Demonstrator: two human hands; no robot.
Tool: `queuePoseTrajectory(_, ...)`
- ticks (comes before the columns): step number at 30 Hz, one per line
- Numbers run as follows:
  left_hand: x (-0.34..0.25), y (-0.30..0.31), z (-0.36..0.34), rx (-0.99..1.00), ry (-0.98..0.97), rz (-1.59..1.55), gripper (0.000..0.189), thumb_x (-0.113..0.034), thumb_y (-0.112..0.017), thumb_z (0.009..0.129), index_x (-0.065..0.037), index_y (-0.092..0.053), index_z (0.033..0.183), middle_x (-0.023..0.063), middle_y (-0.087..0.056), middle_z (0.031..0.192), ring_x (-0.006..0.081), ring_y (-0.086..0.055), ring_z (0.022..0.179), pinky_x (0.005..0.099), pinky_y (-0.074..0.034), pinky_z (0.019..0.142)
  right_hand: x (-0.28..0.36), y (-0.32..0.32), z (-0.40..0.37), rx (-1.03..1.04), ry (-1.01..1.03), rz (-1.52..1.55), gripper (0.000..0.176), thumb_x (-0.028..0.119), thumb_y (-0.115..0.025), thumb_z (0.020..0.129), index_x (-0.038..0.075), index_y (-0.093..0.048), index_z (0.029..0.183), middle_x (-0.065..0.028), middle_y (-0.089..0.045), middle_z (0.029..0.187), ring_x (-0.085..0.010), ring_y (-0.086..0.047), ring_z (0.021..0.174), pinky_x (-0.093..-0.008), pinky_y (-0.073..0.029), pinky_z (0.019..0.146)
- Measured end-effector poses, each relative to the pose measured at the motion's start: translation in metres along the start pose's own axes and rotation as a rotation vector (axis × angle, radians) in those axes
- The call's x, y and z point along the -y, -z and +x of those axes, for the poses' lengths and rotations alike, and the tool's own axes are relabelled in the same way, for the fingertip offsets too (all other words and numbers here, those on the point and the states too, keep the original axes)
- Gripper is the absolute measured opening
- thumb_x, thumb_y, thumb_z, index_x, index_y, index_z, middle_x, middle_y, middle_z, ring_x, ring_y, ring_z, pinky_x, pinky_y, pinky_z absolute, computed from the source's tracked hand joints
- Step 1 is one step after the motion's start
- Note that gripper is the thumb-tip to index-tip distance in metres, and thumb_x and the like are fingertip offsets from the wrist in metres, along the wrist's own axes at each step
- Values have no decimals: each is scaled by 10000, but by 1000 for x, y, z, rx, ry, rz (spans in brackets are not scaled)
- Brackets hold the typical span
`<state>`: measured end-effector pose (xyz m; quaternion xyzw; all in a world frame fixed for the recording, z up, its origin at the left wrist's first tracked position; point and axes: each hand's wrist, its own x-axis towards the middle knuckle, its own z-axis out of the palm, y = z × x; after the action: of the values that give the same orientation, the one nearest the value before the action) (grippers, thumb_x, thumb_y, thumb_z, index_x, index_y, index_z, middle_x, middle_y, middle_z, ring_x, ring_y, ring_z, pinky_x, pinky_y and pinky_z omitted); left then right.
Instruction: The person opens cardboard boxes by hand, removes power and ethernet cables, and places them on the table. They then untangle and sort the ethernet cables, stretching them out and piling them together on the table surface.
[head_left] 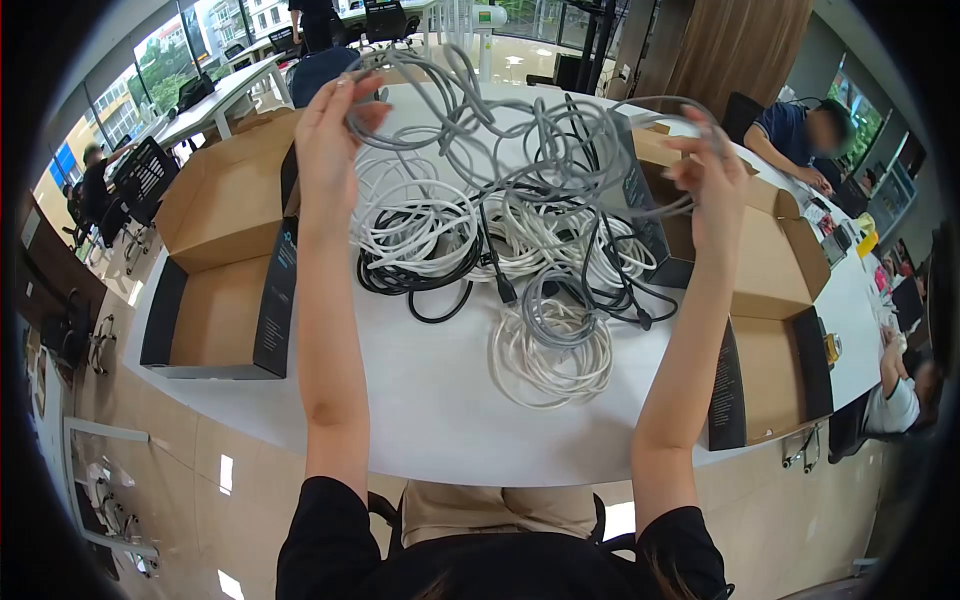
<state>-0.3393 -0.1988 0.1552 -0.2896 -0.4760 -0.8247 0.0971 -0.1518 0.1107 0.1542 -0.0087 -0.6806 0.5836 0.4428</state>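
Note:
My left hand (338,135) is raised over the far part of the table, its fingers closed round loops of a tangled grey cable (592,160). At the other end of the tangle, my right hand (715,175) grips strands of the same cable. The grey loops stretch between both hands above a pile of cables. In that pile lie a coil of white cable (415,232), a black cable (408,276) and more white and black loops. Closer to me are a small grey coil (560,320) and a cream-white coil (530,370).
An open cardboard box (225,310) stands on the left of the white table (430,400). Another open box (770,370) is on the right, with a further dark box (650,200) behind the pile. A person (800,140) sits at the right far side.

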Motion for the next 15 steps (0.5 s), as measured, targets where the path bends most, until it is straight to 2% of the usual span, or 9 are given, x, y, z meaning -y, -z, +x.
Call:
queuePoseTrajectory(1, -1, -7, -4, 18, 46, 14, 243, -182, -494, 956, -30, -592, 1118, 75, -674, 1016, 106, -630, 847, 210, -465, 724, 5, -9, -3, 73, -33, -151, 425, 264, -624, 885, 9, -542, 1214, -59, -676, 899, -79, -572, 622, -202, -423, 559)
queuePoseTrajectory(2, -1, -13, -7, 34, 91, 28, 256, -183, -483, 961, -30, -577, 1144, 81, -673, 1035, 116, -637, 886, 213, -465, 738, -3, -7, -1, 198, -20, -338, 600, 279, -743, 774, -12, -515, 1246, -106, -655, 988, -146, -616, 798, -245, -468, 672)
queuePoseTrajectory(5, 0, -20, -10, 131, 141, 1, 299, -178, -478, 962, -17, -525, 1209, 102, -620, 1158, 117, -616, 941, 216, -460, 769, 3, -10, -20, 230, 99, -801, 714, 267, -796, 707, -20, -484, 1282, -157, -603, 1108, -212, -585, 978, -297, -480, 777)
queuePoseTrajectory(6, 0, -22, -11, 149, 151, -14, 314, -186, -469, 967, -27, -519, 1233, 88, -614, 1177, 103, -601, 950, 223, -453, 773, 6, -13, -20, 127, 268, -929, 828, 284, -809, 684, -15, -411, 1345, -182, -541, 1218, -268, -530, 1099, -351, -455, 877)
queuePoseTrajectory(9, -1, -36, -20, 240, 91, 7, 332, -193, -463, 971, -37, -506, 1260, 73, -611, 1188, 95, -581, 974, 226, -443, 791, 29, -23, -18, 90, 156, -713, 864, 267, -808, 687, 0, -365, 1379, -193, -527, 1256, -274, -523, 1131, -357, -420, 942)
queuePoseTrajectory(12, -6, -55, -35, 514, -35, 45, 354, -162, -496, 951, -28, -496, 1279, 81, -606, 1196, 107, -560, 992, 253, -431, 866, 40, -48, -24, 323, 162, -408, 825, 231, -796, 706, 2, -372, 1376, -186, -532, 1257, -266, -514, 1151, -351, -416, 951)
queuePoseTrajectory(15, 2, -66, -52, 779, -100, 113, 395, -95, -555, 906, -30, -492, 1290, 87, -610, 1185, 134, -553, 1038, 290, -431, 904, 23, -78, -35, 311, 188, 57, 680, 192, -768, 738, 37, -464, 1325, -146, -566, 1217, -216, -539, 1117, -332, -419, 948)
